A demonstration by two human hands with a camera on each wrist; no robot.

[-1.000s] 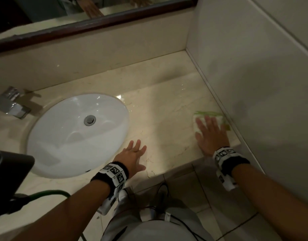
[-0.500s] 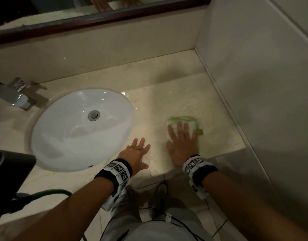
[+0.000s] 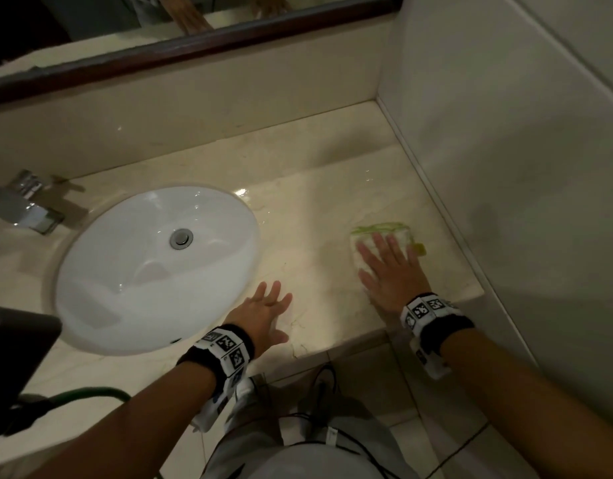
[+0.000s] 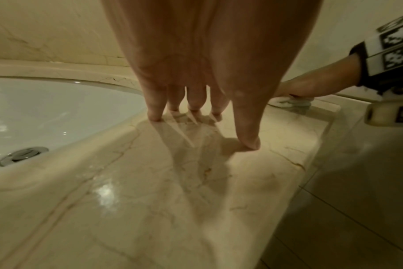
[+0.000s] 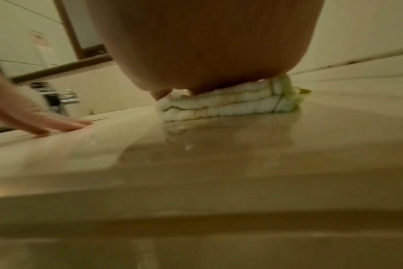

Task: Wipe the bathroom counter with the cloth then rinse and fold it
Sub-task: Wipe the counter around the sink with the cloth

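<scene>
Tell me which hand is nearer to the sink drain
Left. The left hand rests flat on the counter by the basin's rim, close to the sink drain. The right hand presses the cloth farther off, toward the side wall.

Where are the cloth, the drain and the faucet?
cloth [image 3: 381,229]: head view, green far edge beyond the fingers.
drain [image 3: 181,238]: head view, centre of the metal plug in the basin.
faucet [image 3: 25,210]: head view, top of the chrome spout.
</scene>
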